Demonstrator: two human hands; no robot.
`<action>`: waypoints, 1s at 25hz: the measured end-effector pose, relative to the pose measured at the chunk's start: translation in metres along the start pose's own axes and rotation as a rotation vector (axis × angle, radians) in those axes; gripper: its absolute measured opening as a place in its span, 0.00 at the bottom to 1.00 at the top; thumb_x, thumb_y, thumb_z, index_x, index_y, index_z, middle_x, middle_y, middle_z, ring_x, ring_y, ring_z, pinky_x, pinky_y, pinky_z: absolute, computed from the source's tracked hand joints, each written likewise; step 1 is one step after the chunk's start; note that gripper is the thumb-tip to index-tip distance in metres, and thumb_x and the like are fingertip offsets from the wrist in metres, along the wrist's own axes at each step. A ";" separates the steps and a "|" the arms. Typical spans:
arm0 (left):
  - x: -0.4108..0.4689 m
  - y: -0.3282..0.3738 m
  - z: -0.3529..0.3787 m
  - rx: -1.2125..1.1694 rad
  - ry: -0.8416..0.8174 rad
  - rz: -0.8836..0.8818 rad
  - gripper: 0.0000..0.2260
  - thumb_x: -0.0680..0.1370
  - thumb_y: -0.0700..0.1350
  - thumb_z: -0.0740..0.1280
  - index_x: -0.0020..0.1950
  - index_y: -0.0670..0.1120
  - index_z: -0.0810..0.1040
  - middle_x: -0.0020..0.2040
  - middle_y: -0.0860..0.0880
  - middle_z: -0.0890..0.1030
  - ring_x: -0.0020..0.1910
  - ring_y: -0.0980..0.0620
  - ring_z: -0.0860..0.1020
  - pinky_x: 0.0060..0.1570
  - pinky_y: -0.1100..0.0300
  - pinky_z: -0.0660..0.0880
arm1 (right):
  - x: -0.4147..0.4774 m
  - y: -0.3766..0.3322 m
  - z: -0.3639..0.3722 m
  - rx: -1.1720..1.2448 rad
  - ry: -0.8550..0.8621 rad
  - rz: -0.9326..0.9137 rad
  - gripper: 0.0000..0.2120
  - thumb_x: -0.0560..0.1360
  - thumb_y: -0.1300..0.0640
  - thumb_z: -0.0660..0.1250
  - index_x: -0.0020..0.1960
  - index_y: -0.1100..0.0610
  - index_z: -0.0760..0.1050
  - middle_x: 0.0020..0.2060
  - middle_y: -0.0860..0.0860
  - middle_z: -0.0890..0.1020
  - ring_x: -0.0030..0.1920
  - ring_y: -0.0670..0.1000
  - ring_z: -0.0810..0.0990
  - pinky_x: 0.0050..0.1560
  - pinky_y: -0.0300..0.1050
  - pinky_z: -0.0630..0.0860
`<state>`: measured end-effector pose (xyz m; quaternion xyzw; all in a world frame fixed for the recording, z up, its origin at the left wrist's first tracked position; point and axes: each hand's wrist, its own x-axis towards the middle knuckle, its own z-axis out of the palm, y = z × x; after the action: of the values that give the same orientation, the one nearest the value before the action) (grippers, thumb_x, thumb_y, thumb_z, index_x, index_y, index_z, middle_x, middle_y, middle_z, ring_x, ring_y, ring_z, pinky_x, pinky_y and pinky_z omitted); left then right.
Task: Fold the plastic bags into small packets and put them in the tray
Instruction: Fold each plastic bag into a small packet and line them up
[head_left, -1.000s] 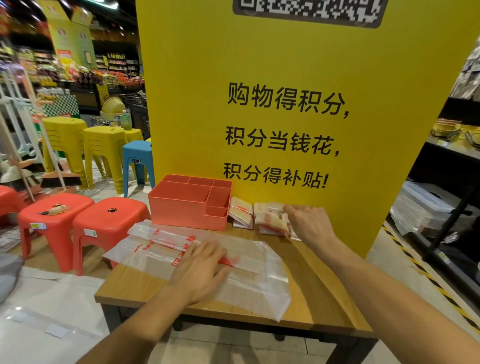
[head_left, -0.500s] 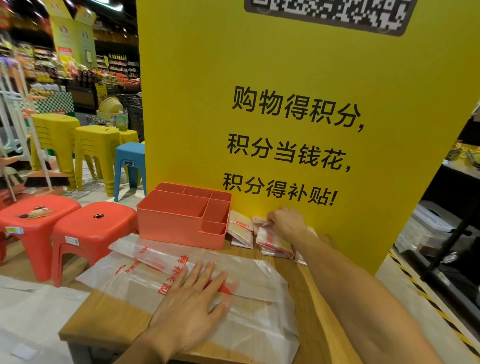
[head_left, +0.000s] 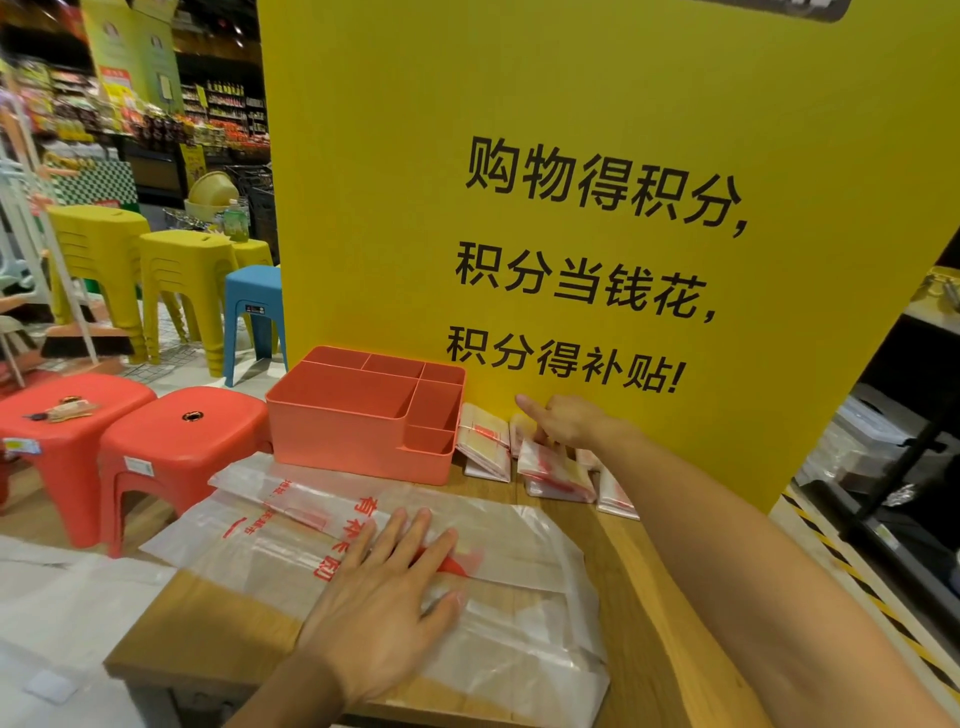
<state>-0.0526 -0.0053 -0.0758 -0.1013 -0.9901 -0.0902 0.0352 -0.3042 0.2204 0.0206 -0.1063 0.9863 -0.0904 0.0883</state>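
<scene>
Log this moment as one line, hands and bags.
left hand flat on unfolded plastic bags | right hand at folded packets beside tray, grip unclear | no packets seen in tray

The curled fingers of the right hand (head_left: 569, 423) are hidden among the folded packets (head_left: 556, 470) at the far edge of the table (head_left: 649, 597); a grip cannot be confirmed. The table's near right corner is covered by the forearm (head_left: 727, 545).

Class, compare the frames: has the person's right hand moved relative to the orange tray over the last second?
Yes. The right hand has slid left along the folded packets, closer to the tray.
</scene>
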 end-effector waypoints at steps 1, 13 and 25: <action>0.000 0.000 0.000 -0.001 -0.002 0.002 0.31 0.81 0.69 0.42 0.83 0.63 0.39 0.83 0.56 0.35 0.81 0.54 0.32 0.76 0.50 0.30 | -0.002 -0.005 0.004 -0.070 0.017 -0.010 0.45 0.79 0.26 0.39 0.45 0.59 0.83 0.45 0.55 0.83 0.49 0.55 0.80 0.58 0.54 0.74; -0.002 0.001 -0.006 -0.026 -0.013 0.004 0.31 0.82 0.69 0.44 0.83 0.63 0.41 0.83 0.56 0.37 0.82 0.54 0.34 0.80 0.48 0.34 | -0.030 0.001 -0.005 -0.105 0.369 0.008 0.34 0.83 0.32 0.41 0.40 0.55 0.73 0.40 0.54 0.80 0.45 0.58 0.80 0.47 0.52 0.76; -0.007 -0.002 -0.002 -0.055 0.143 -0.009 0.25 0.85 0.60 0.51 0.82 0.57 0.60 0.83 0.53 0.59 0.83 0.51 0.54 0.82 0.48 0.44 | -0.264 -0.016 0.077 0.233 0.163 -0.276 0.22 0.77 0.34 0.67 0.67 0.41 0.74 0.61 0.36 0.77 0.61 0.40 0.77 0.60 0.41 0.76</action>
<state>-0.0466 -0.0091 -0.0753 -0.0910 -0.9827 -0.1245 0.1027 -0.0321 0.2527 -0.0095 -0.2221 0.9490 -0.2235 0.0066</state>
